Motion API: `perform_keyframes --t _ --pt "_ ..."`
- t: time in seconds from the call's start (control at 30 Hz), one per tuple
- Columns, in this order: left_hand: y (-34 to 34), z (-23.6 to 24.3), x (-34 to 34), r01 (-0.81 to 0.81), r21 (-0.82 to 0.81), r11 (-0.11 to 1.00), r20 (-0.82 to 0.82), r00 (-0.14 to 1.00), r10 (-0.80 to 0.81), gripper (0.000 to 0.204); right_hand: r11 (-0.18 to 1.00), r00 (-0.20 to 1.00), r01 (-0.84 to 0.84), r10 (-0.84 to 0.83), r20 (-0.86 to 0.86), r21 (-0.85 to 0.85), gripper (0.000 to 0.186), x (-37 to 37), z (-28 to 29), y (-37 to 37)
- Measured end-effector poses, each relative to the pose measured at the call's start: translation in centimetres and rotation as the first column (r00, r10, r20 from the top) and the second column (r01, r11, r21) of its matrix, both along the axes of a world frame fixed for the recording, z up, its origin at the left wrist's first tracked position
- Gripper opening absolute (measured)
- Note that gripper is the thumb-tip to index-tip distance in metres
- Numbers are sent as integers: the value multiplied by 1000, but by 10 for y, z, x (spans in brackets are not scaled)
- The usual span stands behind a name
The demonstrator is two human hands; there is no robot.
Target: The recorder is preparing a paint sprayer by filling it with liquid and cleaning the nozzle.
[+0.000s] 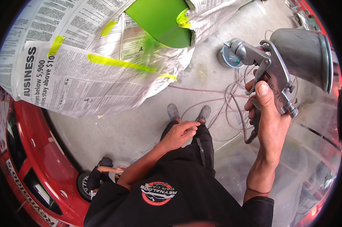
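a metal spray gun (271,70) up in your right hand (271,117), off to your right.
your right fingers wrap its grip and trigger area, thumb laid along the back of the body; the gun is hard, dull-silver metal, angular at the body, with a fat, rounded, scuffed cup (301,58) hanging off its side. your left hand (179,136) sits over your dark trousers (205,145), fingers loosely bent; i cannot tell whether it has hold of anything. ahead, crinkled newspaper (103,83), with flat strips of bright yellow tape (121,63), borders a smooth, glossy green panel (159,20). beyond the gun's nozzle, a round blue container (224,60) stands on the blotchy grey floor (140,128), near thin, looping reddish hose (197,90).
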State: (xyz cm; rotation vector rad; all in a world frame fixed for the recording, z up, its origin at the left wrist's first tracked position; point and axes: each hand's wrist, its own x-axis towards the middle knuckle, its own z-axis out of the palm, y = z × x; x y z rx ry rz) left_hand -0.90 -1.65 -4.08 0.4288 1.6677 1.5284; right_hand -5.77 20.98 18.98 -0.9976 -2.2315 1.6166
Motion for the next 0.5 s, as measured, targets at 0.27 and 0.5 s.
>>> perform_keyframes --t 0.27,0.5 --pt "-3 0 -2 5 -6 1000 -12 1000 -5 35 998 998 -56 56 1 -5 47 1 3 2" --pt "-2 2 -2 21 1 1000 9 1000 -21 32 1000 997 8 -10 -79 -28 42 -2 4 -4"
